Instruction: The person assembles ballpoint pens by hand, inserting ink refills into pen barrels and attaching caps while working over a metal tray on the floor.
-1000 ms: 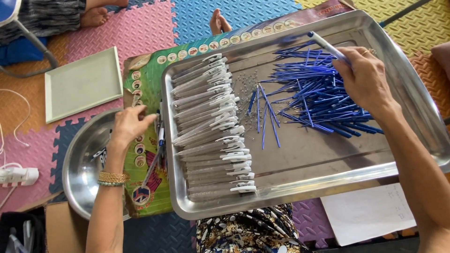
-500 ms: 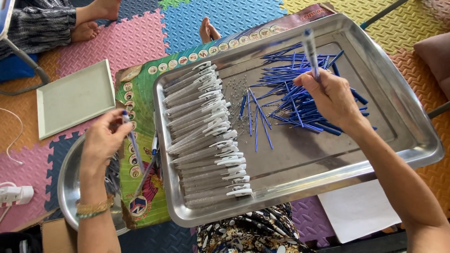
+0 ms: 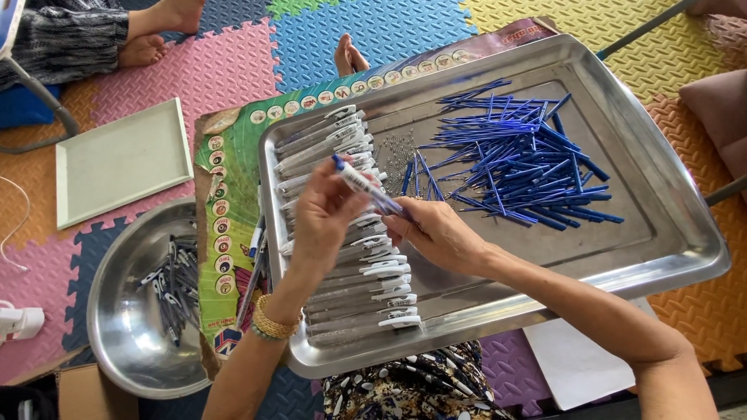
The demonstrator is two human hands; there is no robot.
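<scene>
Both hands had come together over the steel tray (image 3: 685, 233): the left hand (image 3: 323, 214) and right hand (image 3: 436, 233) closed their fingers on one grey pen (image 3: 366, 187), a blue refill entering it. Blue refills (image 3: 521, 163) lay at two o'clock, grey barrels (image 3: 342, 288) at seven.

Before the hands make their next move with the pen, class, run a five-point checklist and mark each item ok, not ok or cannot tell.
1. Pen held by both hands: ok, left hand grips the barrel, right hand meets its lower end.
2. Blue refill seated fully in the barrel: cannot tell, the fingers hide the joint.
3. Blue refills within the right hand's reach: ok, piled on the steel tray.
4. Grey barrels lined up in a row: ok.
5. Round bowl beside the tray: ok, it holds some pens.
</scene>
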